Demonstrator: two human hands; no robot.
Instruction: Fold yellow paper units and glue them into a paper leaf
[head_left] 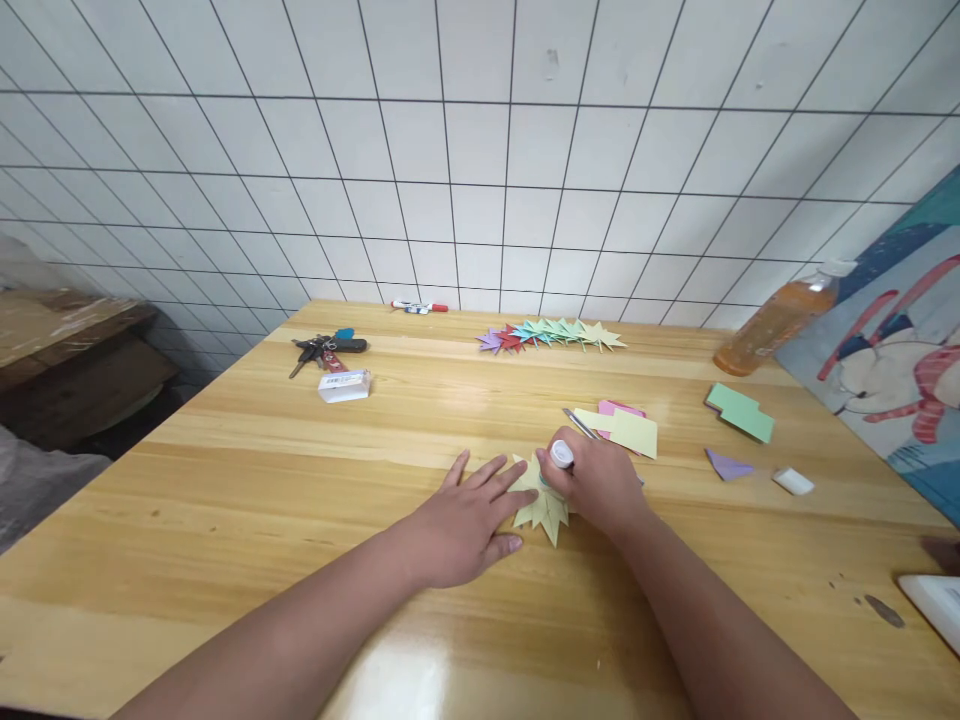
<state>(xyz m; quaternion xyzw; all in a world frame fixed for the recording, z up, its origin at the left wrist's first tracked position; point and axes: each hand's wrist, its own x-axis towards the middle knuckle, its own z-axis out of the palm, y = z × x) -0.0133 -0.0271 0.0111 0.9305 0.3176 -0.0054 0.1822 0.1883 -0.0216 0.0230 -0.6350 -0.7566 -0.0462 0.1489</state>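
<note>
A pale yellow folded-paper star with many points lies flat on the table. My left hand rests palm down with fingers spread, its fingertips on the star's left side. Wrapped around a white glue stick, my right hand presses it down over the star's upper right part. The stick's lower end is mostly hidden by my fingers. Just beyond my right hand lie yellow paper sheets, a pink sheet and a thin metallic tool, partly covered by the hand.
A row of coloured paper stars lies near the tiled wall, with a marker to its left. Keys and a small white box sit left. Rightward are a bottle, green paper, a purple triangle and an eraser.
</note>
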